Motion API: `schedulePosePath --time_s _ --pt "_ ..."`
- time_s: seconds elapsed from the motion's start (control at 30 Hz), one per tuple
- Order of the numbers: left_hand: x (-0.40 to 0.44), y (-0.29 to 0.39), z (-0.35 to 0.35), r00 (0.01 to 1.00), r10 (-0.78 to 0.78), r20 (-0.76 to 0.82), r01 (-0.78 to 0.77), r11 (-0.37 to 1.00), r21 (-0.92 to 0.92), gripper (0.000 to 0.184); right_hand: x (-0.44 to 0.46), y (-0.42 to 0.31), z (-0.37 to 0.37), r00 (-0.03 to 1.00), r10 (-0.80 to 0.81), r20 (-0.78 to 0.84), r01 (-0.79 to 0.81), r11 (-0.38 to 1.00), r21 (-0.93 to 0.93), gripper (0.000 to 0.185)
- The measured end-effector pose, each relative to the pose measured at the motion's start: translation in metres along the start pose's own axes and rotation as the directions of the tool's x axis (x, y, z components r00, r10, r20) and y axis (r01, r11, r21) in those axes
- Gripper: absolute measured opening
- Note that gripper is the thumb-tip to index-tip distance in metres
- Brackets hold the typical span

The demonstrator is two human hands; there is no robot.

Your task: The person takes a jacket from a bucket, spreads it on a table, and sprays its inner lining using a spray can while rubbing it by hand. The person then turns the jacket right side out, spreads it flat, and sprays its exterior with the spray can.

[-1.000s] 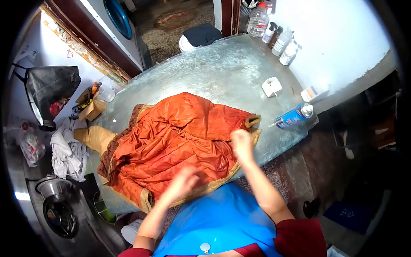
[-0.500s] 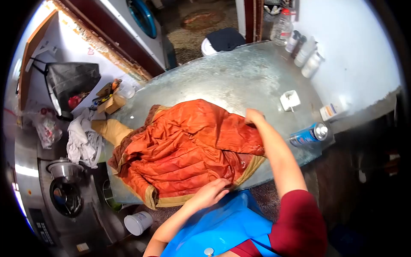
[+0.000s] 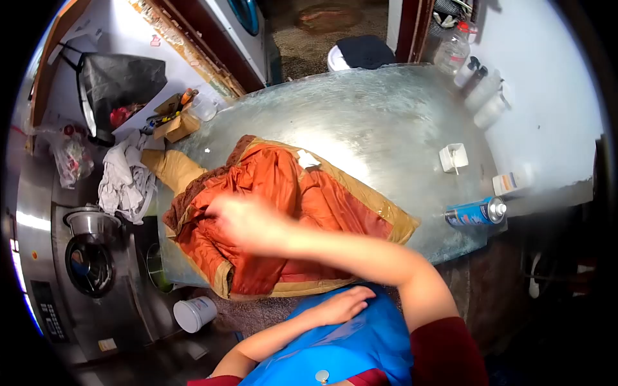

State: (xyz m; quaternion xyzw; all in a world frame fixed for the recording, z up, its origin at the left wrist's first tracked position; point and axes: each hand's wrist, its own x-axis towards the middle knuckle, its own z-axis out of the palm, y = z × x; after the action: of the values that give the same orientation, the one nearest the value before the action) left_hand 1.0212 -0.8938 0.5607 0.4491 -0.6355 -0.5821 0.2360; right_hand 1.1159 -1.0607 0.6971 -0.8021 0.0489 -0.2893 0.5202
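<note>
A tan jacket lies on the metal table with its orange lining (image 3: 338, 202) facing up and a brown ribbed collar at the far left. A white label (image 3: 308, 159) shows near its far edge. My right hand (image 3: 248, 222) is over the left part of the lining, smeared by motion; whether it grips cloth cannot be made out. My left hand (image 3: 344, 305) lies on the blue apron (image 3: 354, 341) at my waist, just short of the jacket's near hem, fingers stretched out and holding nothing.
On the right of the table (image 3: 386, 109) are a blue spray can (image 3: 476, 212), a small white container (image 3: 454, 157) and a white box-like bottle (image 3: 512, 182). Several bottles line the wall. Grey cloth (image 3: 129, 177) hangs at left; a white bucket (image 3: 195, 314) stands below.
My right hand has swept left across the jacket from its right end. The right part now lies spread, its tan edge and label exposed. My left hand has moved from the hem onto the apron.
</note>
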Motion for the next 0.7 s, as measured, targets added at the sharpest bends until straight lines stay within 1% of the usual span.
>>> schedulePosePath --time_s 0.03,0.07,0.1,0.13,0.17,0.2,0.23,0.27,0.3,0.37,0.43,0.47,0.5,0.53,0.57,0.63,0.67,0.7 --pt "-0.006 -0.004 -0.009 0.992 -0.023 -0.127 0.025 1.0 0.014 0.033 0.009 0.023 -0.024 0.858 0.497 0.13 -0.512 0.804 0.303 0.027" --pt "-0.014 -0.004 -0.022 0.975 -0.094 -0.202 0.1 0.995 0.02 0.032 0.003 0.118 -0.014 0.933 0.165 -0.318 -0.207 0.973 -0.103 0.026" --pt "-0.023 -0.001 -0.037 0.947 -0.139 -0.289 0.15 0.989 0.018 0.033 -0.011 0.158 -0.04 0.878 0.381 -0.29 -0.416 0.907 -0.066 0.027" --pt "-0.032 -0.006 -0.047 0.907 -0.163 -0.388 0.177 0.984 0.0 0.032 -0.025 0.197 -0.067 0.778 0.578 -0.246 -0.606 0.794 -0.05 0.033" --pt "-0.04 -0.011 -0.057 0.856 -0.185 -0.483 0.201 0.979 -0.019 0.031 -0.048 0.247 -0.073 0.692 0.621 -0.368 -0.722 0.6 -0.345 0.054" --pt "-0.044 -0.008 -0.072 0.827 -0.219 -0.518 0.215 0.974 -0.069 0.031 -0.071 0.271 -0.077 0.625 0.708 -0.329 -0.765 0.471 -0.44 0.064" --pt "-0.047 0.001 -0.086 0.798 -0.26 -0.544 0.228 0.965 -0.126 0.032 -0.08 0.265 -0.085 0.626 0.74 -0.247 -0.725 0.434 -0.535 0.058" --pt "-0.045 0.006 -0.099 0.768 -0.307 -0.563 0.204 0.949 -0.24 0.033 -0.081 0.265 -0.082 0.596 0.756 -0.27 -0.773 0.449 -0.449 0.052" --pt "-0.043 0.004 -0.111 0.762 -0.302 -0.573 0.151 0.943 -0.297 0.034 -0.081 0.265 -0.077 0.605 0.751 -0.264 -0.764 0.456 -0.456 0.052" --pt "-0.031 0.014 -0.136 0.713 -0.24 -0.659 0.072 0.96 -0.272 0.036 -0.072 0.212 -0.069 0.687 0.696 -0.21 -0.719 0.609 -0.335 0.038" --pt "-0.019 0.001 -0.159 0.608 -0.169 -0.776 0.012 0.979 -0.204 0.044 -0.062 0.137 -0.04 0.709 0.683 -0.176 -0.702 0.706 -0.091 0.029" --pt "-0.019 0.021 -0.175 0.552 -0.257 -0.793 0.14 0.966 -0.216 0.05 -0.061 0.1 -0.019 0.739 0.657 -0.15 -0.663 0.748 0.009 0.023" --pt "-0.023 0.041 -0.195 0.483 -0.333 -0.809 0.263 0.937 -0.229 0.056 -0.076 0.101 0.022 0.896 0.411 -0.17 -0.398 0.911 0.103 0.025" --pt "-0.03 0.034 -0.211 0.425 -0.313 -0.85 0.428 0.896 -0.116 0.058 -0.078 0.079 0.046 0.879 0.476 0.043 -0.477 0.874 0.09 0.025" --pt "-0.041 0.022 -0.224 0.37 -0.281 -0.886 0.585 0.811 -0.013 0.061 -0.09 0.038 0.068 0.824 0.554 0.122 -0.567 0.801 0.19 0.025" --pt "-0.068 0.009 -0.239 0.314 -0.414 -0.854 0.649 0.75 -0.125 0.057 -0.117 0.011 0.122 0.814 0.462 0.353 -0.523 0.847 0.095 0.023" --pt "-0.086 -0.001 -0.239 0.352 -0.277 -0.894 0.543 0.839 -0.046 0.048 -0.125 0.005 0.127 0.881 0.286 0.378 -0.349 0.93 0.111 0.024" --pt "-0.1 -0.01 -0.238 0.314 -0.231 -0.921 0.491 0.87 -0.051 0.041 -0.13 0.003 0.13 0.914 0.097 0.395 -0.161 0.978 0.131 0.026"
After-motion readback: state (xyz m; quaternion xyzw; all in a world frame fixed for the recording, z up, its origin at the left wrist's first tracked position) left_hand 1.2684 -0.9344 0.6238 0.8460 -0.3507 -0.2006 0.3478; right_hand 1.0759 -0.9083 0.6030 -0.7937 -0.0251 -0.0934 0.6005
